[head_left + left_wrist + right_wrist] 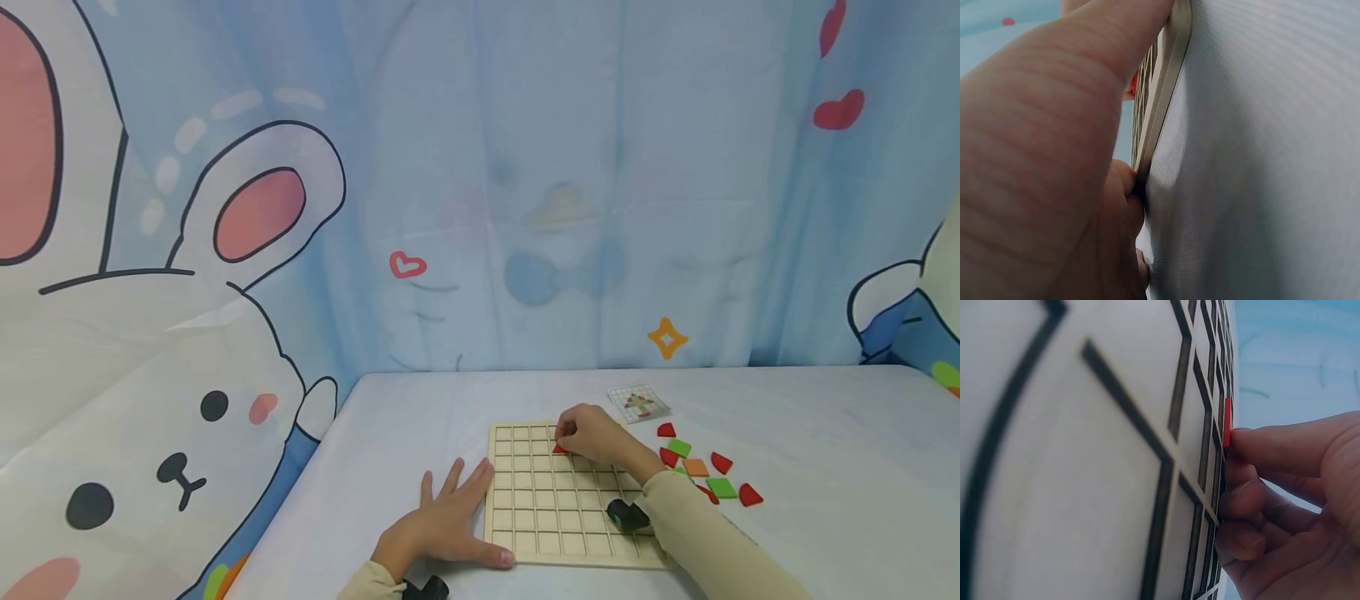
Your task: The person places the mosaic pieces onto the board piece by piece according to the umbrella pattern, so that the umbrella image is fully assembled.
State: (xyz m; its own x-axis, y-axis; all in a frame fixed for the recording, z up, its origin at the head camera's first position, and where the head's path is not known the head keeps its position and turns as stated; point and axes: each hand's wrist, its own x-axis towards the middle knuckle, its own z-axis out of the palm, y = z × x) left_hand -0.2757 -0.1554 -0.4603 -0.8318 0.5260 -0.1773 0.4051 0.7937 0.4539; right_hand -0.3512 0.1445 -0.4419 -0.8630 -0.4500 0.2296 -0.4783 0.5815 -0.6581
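A wooden grid board (pixel 536 521) lies flat on the white table. My right hand (pixel 600 435) is over its upper part, with thumb and curled fingertips at a small red piece (pixel 559 449). From the right wrist view, the thumb tip presses the red piece (pixel 1227 422) at the board's surface; the fingers beside it are bent. My left hand (pixel 450 521) is spread at the board's lower left corner, its fingers along the left edge and its thumb on the front edge. The left wrist view shows that hand (pixel 1041 150) against the board's side (pixel 1166 87).
Right of the board lie loose red, green and orange pieces, among them a green piece (pixel 722 487), an orange piece (pixel 695 467) and a red piece (pixel 750 495). A pattern card (pixel 637 403) sits behind the board. A printed curtain (pixel 555 167) hangs at the table's back.
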